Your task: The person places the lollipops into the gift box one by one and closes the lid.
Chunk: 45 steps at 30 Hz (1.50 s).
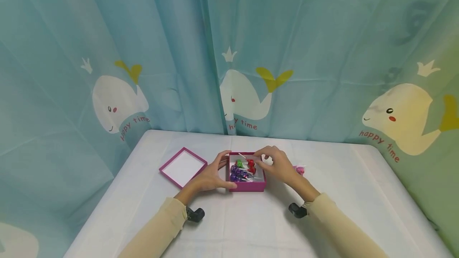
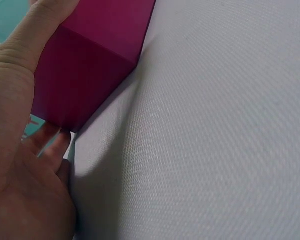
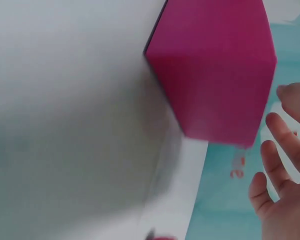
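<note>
A magenta box without its lid sits on the table, holding several wrapped lollipops. Among them are purple lollipops, a green lollipop and red lollipops; white sticks point various ways. My left hand grips the box from its left side, thumb along the front wall and fingers round toward the back, as the left wrist view also shows. Over the box's right rim, my right hand reaches in with thumb and index finger apart near the red lollipops. Its other fingers are loosely bent outside the box in the right wrist view.
To the left lies the square lid, white inside with a magenta edge. Pink wrapped lollipops lie right of the box, partly behind the right forearm. A white cloth covers the table; a whale-print curtain hangs behind.
</note>
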{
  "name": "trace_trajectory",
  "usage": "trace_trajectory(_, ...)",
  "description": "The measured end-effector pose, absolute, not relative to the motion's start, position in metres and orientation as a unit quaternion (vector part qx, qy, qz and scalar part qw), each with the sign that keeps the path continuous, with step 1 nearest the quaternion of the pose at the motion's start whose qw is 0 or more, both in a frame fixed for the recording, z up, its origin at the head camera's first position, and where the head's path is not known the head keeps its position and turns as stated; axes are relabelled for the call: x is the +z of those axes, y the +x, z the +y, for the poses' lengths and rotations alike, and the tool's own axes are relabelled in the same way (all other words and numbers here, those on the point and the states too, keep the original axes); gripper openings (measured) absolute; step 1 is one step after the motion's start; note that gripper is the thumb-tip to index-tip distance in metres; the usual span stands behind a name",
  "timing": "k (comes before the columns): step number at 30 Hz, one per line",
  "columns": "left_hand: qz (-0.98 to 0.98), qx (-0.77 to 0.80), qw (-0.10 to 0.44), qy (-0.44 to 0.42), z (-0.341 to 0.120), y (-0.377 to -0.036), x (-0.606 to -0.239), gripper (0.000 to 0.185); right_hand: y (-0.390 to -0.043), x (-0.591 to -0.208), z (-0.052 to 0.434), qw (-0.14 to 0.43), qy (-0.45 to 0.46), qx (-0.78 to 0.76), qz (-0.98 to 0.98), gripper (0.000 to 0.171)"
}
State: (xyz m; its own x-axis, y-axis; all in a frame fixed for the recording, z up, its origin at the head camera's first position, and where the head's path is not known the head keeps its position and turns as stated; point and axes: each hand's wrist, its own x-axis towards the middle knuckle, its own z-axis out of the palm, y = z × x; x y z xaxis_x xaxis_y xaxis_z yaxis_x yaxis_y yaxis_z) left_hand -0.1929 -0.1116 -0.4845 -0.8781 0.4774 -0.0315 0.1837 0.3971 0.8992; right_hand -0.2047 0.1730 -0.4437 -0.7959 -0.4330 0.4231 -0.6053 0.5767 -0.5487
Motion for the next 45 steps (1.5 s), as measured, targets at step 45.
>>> trace_trajectory(45,0.825,0.51,0.144,0.195,-0.112,-0.193,-0.486,0.116,-0.171,-0.476,0.29,0.075,0.064,0.303,-0.948,0.027)
